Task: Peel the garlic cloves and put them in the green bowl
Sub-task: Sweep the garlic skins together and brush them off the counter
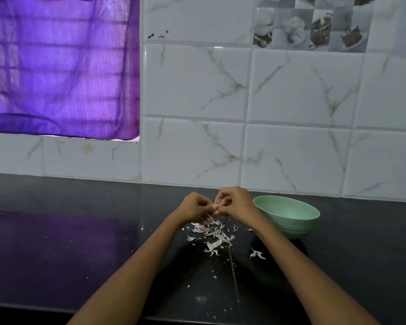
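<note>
The garlic clove (216, 205) is only a small pale sliver showing between the fingertips of both hands, held above the dark tabletop (80, 242) just left of the green bowl (288, 215). The left hand (196, 207) has its fingers curled in and pinches the clove from the left side; the right hand (234, 202) meets it from the right, fingers bent, thumb and forefinger nipping at the clove's far end. The two hands touch at the fingertips, so most of the clove is hidden and how much skin remains on it cannot be told.

The green bowl stands upright on the tabletop, just beside the right wrist and a little farther right of the clove. Its inside is turned away enough that what lies in it cannot be seen.

Directly below the hands, on the near side, a scatter of white garlic peels (212, 238) lies on the tabletop, with one separate scrap (257, 254) nearer and to the right, and smaller flecks trailing toward the near edge.

No brand, label or readable writing shows anywhere. The far wall is white marbled tile (298, 90), with a patch of picture tiles (312, 24) at the upper right showing cups and desserts. A purple curtain (61, 66) covers a window at the far left, and its colour reflects on the tabletop.
</note>
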